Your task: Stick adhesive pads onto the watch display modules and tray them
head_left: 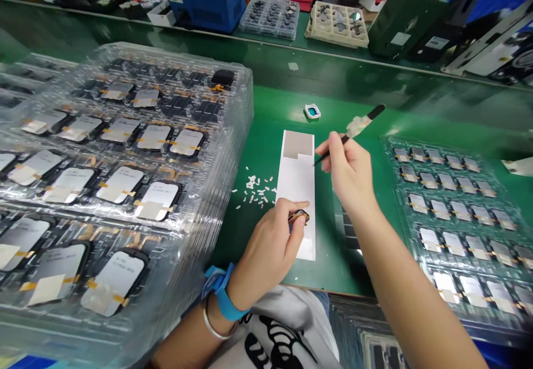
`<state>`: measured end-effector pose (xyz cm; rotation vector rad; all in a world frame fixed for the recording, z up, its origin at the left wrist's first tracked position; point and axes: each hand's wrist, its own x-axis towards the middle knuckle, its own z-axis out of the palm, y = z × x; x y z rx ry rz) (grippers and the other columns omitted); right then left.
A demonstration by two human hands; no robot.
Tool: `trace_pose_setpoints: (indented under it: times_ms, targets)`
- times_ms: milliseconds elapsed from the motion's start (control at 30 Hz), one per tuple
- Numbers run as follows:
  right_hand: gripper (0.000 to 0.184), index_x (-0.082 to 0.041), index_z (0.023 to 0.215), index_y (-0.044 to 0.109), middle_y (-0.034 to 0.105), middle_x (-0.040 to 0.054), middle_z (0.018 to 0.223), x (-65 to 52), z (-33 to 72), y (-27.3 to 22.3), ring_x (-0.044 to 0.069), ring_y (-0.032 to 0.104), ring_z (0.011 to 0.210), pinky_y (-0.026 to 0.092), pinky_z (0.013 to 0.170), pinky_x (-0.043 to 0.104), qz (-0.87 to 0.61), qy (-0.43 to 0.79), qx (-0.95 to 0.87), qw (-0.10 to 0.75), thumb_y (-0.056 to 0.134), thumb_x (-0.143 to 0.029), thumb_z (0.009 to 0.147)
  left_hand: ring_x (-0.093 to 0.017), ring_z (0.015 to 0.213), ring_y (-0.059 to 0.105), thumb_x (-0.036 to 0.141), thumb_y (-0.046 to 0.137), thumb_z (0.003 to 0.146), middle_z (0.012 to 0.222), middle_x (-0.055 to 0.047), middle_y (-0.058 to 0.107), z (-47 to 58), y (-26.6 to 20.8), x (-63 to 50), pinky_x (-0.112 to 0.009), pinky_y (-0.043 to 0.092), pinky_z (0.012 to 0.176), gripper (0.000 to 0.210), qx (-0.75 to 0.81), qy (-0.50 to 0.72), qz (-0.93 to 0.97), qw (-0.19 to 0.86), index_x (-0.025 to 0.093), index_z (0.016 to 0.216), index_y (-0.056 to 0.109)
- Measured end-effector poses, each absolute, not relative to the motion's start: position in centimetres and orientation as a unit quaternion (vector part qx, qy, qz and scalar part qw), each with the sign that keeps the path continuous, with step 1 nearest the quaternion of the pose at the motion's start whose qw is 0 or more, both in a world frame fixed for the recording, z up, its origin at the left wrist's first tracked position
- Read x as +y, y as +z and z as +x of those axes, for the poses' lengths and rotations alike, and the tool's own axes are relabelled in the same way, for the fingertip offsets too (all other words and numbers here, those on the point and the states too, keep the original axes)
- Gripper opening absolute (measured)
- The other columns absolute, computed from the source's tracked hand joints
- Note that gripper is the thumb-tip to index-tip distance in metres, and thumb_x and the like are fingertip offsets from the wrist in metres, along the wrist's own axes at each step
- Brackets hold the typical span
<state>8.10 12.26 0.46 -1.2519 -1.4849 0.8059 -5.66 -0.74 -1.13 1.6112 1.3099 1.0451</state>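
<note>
My left hand (pixel 272 238) is closed around a small watch screen (pixel 298 217) with a dark edge and some orange on it, above the lower part of a white sticker sheet (pixel 296 183). Most of that screen is hidden by my fingers. In my right hand (pixel 350 171) I grip black tweezers (pixel 366 121) with tape wrapped round the handle. Their tips point down and left, close to the sheet's right edge below its grey-brown patch; whether they touch it I cannot tell. Left of the sheet lie several tiny white scraps (pixel 254 190).
Stacked clear trays (pixel 237 152) of watch screens rise high on the left. Another clear tray (pixel 453 191) of similar parts lies at the right. A small white-framed part (pixel 312 111) sits beyond the sheet. Behind runs a shelf with a blue box (pixel 204 2) and a beige tray (pixel 338 23).
</note>
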Motion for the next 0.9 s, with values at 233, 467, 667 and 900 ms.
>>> trace_pose_setpoints:
  times_ms: [233, 467, 667, 900]
  targets:
    - [0.043, -0.022, 0.088, 0.053, 0.062, -0.0048, 0.071, 15.9, 7.1, -4.7, 0.013, 0.066, 0.054, 0.059, 0.059, 0.029, -0.498, 0.395, -0.541, 0.551, 0.076, -0.056, 0.077, -0.029, 0.129, 0.059, 0.020, 0.040, 0.104, 0.131, -0.018, 0.065, -5.3, -1.9, -0.6, -0.051, 0.052, 0.103, 0.015, 0.526, 0.379, 0.679, 0.344, 0.018, 0.118, 0.046]
    - [0.040, -0.022, 0.091, 0.052, 0.063, -0.0043, 0.074, 15.6, 7.2, -5.6, 0.013, 0.070, 0.058, 0.063, 0.063, 0.029, -0.481, 0.394, -0.533, 0.574, 0.075, -0.052, 0.079, -0.032, 0.130, 0.058, 0.019, 0.038, 0.104, 0.131, -0.020, 0.064, -5.3, -1.8, -0.5, -0.055, 0.053, 0.102, 0.014, 0.522, 0.363, 0.701, 0.323, 0.017, 0.116, 0.045]
    - [0.038, -0.021, 0.090, 0.053, 0.068, -0.0016, 0.074, 15.9, 7.1, -5.8, 0.014, 0.070, 0.058, 0.063, 0.062, 0.029, -0.471, 0.410, -0.531, 0.573, 0.074, -0.051, 0.080, -0.031, 0.126, 0.061, 0.018, 0.039, 0.104, 0.130, -0.020, 0.065, -5.3, -1.9, -0.5, -0.053, 0.055, 0.101, 0.013, 0.526, 0.365, 0.697, 0.323, 0.017, 0.116, 0.045]
    - [0.036, -0.023, 0.091, 0.052, 0.066, -0.0035, 0.074, 16.0, 7.3, -5.9, 0.014, 0.070, 0.058, 0.064, 0.064, 0.030, -0.482, 0.407, -0.525, 0.571, 0.074, -0.049, 0.081, -0.030, 0.132, 0.057, 0.020, 0.038, 0.105, 0.132, -0.017, 0.065, -5.2, -1.9, -0.6, -0.054, 0.053, 0.104, 0.014, 0.531, 0.358, 0.695, 0.327, 0.019, 0.117, 0.044]
